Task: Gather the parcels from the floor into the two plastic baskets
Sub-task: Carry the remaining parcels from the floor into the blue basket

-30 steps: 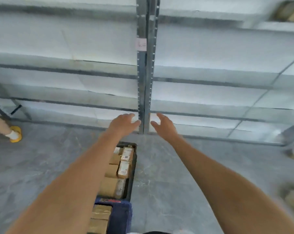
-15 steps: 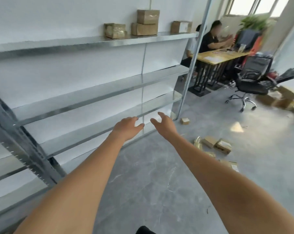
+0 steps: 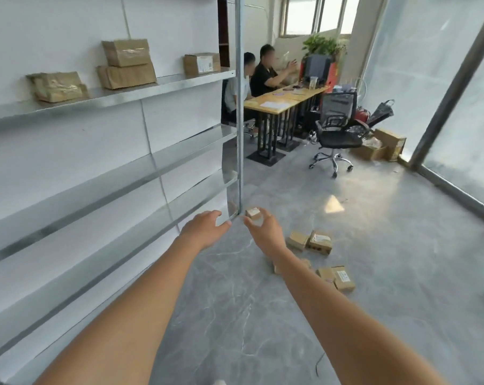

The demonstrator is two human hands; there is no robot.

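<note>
Parcels (image 3: 320, 241) scattered on the floor (image 3: 388, 273) at centre right of the frame, one loose cluster of brown boxes, and a lone small parcel (image 3: 253, 212) further up by the foot of the shelf post (image 3: 238, 107). Both arms are stretched forward. The left hand (image 3: 204, 229) is spread, fingers relaxed, holding nothing. The right hand (image 3: 264, 232) sits just beside it, fingers loosely apart, also carrying nothing; that small parcel shows just past its fingertips, but it looks to be lying on the floor beyond, not in the grip.

Now the risks. The cluster lies partly under the right forearm, so one box is half hidden and could easily be missed on the sweep. The boxes touch one another, so grabbing several at once may spill one. The lone one sits tight against the post, an awkward corner for fingers. And the big one: no basket is anywhere in this frame, so every parcel needs a carry to somewhere out of sight, and an armful could drop on the way.

Containers: baskets not visible, contents unknown. The top shelf (image 3: 152, 84) at upper left holds four brown boxes (image 3: 125, 63), two of them stacked; the lower shelves show nothing. Cartons (image 3: 385, 145) sit on the floor at the far right beyond an office chair (image 3: 336, 129), and two people sit at a bench (image 3: 285, 100) in the background.
</note>
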